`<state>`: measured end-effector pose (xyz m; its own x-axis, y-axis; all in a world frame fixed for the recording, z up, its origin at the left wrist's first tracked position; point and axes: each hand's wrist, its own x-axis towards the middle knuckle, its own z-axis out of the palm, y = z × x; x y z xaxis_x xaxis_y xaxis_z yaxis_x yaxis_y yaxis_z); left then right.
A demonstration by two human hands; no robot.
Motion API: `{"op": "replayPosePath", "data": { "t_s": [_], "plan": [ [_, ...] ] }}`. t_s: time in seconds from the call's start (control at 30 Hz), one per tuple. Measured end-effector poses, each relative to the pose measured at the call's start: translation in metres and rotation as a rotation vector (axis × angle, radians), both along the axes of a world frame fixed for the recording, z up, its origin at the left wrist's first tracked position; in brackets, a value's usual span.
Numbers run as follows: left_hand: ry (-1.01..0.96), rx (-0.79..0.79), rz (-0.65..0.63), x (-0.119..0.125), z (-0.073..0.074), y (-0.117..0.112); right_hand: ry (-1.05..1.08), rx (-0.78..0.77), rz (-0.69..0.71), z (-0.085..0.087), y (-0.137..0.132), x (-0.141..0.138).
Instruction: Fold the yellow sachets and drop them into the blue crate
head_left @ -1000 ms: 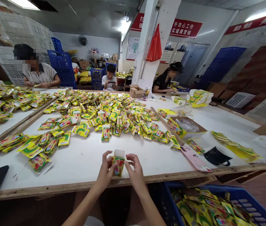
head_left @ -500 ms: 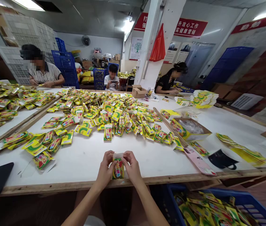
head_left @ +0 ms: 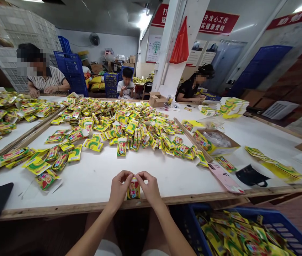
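Note:
A small yellow, green and red printed box (head_left: 133, 190) stands upright near the front edge of the white table (head_left: 92, 185). My left hand (head_left: 121, 185) pinches its top from the left, thumb and fingertips closed at the upper edge. From the right, my right hand (head_left: 148, 184) does the same, and the fingertips of both hands nearly meet over the box's top. Beyond my hands lies a big pile of like boxes (head_left: 129, 124), many with white flaps sticking out. A smaller group of boxes (head_left: 46, 167) lies to the left.
A wooden strip (head_left: 192, 140) divides the table on the right. Past it are an open carton (head_left: 222, 151), a pink card (head_left: 227, 179), a dark mug (head_left: 250, 176) and flat yellow cartons (head_left: 276, 165). A blue crate (head_left: 281, 217) of boxes sits below. Co-workers (head_left: 48, 78) sit across.
The white flap that stood up at the box's top is now folded down out of sight. My fingertips have come together over the top edge.

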<state>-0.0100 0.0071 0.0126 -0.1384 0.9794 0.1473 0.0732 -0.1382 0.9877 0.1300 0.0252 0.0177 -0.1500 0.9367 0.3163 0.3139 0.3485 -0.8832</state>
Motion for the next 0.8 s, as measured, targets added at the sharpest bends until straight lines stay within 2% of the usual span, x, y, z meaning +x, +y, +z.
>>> {"op": "replayPosePath", "data": {
  "t_s": [0.07,0.23,0.33,0.47,0.6,0.8],
  "plan": [
    [0.025,-0.006,0.013,0.0,0.001,0.002,-0.046,0.016,0.007,0.001,0.002,0.001],
    [0.126,0.06,-0.102,-0.007,-0.003,-0.004,-0.072,0.084,0.067,0.001,-0.002,0.006],
    [0.159,0.081,-0.069,-0.007,-0.004,-0.007,-0.105,0.099,0.059,-0.001,-0.003,0.007],
    [0.168,0.029,-0.012,-0.002,-0.001,-0.003,-0.217,0.108,0.022,0.002,0.001,0.007],
    [0.102,0.0,0.009,0.0,0.0,0.002,-0.242,0.077,0.029,0.006,0.008,0.007],
    [-0.109,-0.059,-0.074,-0.004,-0.008,0.011,-0.102,-0.03,0.065,0.008,0.013,0.007]
  ]
}}
